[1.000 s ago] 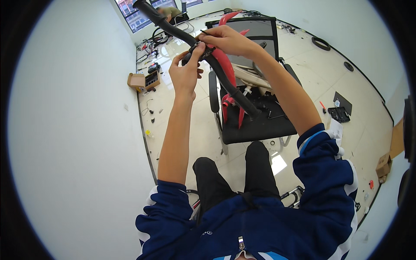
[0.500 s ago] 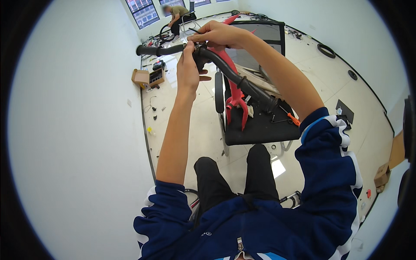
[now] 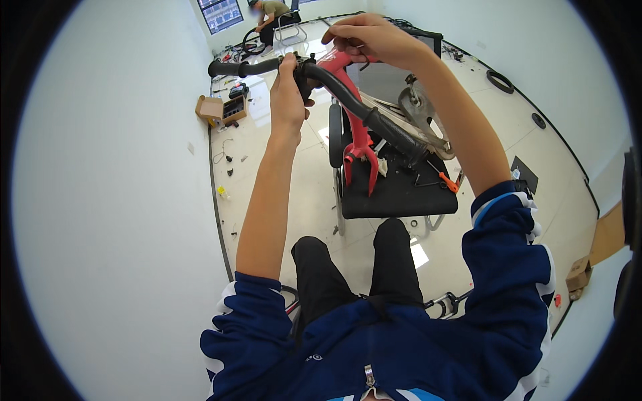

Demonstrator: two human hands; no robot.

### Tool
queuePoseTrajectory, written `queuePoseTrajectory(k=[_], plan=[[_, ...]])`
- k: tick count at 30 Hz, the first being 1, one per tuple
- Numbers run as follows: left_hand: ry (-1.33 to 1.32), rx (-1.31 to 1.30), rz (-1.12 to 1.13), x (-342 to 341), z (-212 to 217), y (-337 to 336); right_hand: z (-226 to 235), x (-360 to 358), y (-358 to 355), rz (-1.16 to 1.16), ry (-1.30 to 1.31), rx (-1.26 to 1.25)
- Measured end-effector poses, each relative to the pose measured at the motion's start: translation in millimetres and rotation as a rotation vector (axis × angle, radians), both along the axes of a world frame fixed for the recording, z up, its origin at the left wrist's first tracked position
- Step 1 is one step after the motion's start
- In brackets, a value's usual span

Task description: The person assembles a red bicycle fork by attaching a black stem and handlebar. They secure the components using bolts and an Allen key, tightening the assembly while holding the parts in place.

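Observation:
My left hand (image 3: 289, 100) is closed around the middle of a black bicycle handlebar (image 3: 342, 93), at its stem clamp, with the thumb on top. The handlebar slants across from upper left to lower right, a ribbed grip on each end. Above and to the right of the clamp, my right hand (image 3: 374, 41) pinches a thin, dark, bent hex key, apart from the bar. Beneath lies a red bicycle frame (image 3: 359, 137), its forked end on the black chair seat (image 3: 401, 202). My left fingers hide part of the clamp.
An orange-handled screwdriver (image 3: 448, 182) rests on the chair seat. A crank arm with a chainring (image 3: 416, 107) is beyond it. On the floor at left is an open cardboard box (image 3: 210, 107); a black tyre (image 3: 499, 81) lies at right. A seated person (image 3: 273, 20) holds a tyre.
My right hand has lifted off the stem clamp and moved up and right with the hex key. The left hand stays on the handlebar. The view has shifted slightly.

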State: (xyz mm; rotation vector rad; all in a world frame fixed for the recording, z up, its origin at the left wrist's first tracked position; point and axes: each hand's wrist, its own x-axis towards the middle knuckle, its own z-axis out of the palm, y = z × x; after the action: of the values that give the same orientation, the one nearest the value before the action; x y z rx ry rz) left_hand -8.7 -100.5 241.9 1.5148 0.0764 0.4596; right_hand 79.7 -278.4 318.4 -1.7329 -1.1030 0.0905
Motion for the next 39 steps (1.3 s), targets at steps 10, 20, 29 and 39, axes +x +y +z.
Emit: queuePoseTrajectory(k=[10, 20, 29, 39], plan=[[-0.033, -0.027, 0.014, -6, -6, 7, -21, -56, -26, -0.05, -0.104, -0.213], [-0.037, -0.012, 0.069, -4, -6, -6, -36, -64, -7, -0.175, -0.265, -0.324], [-0.061, 0.0, 0.048, 1, -9, -2, -38, -56, -3, -0.098, 0.135, -0.181], [-0.043, -0.014, 0.036, -1, -6, -3, -34, -73, 3, -0.003, 0.518, -0.016]])
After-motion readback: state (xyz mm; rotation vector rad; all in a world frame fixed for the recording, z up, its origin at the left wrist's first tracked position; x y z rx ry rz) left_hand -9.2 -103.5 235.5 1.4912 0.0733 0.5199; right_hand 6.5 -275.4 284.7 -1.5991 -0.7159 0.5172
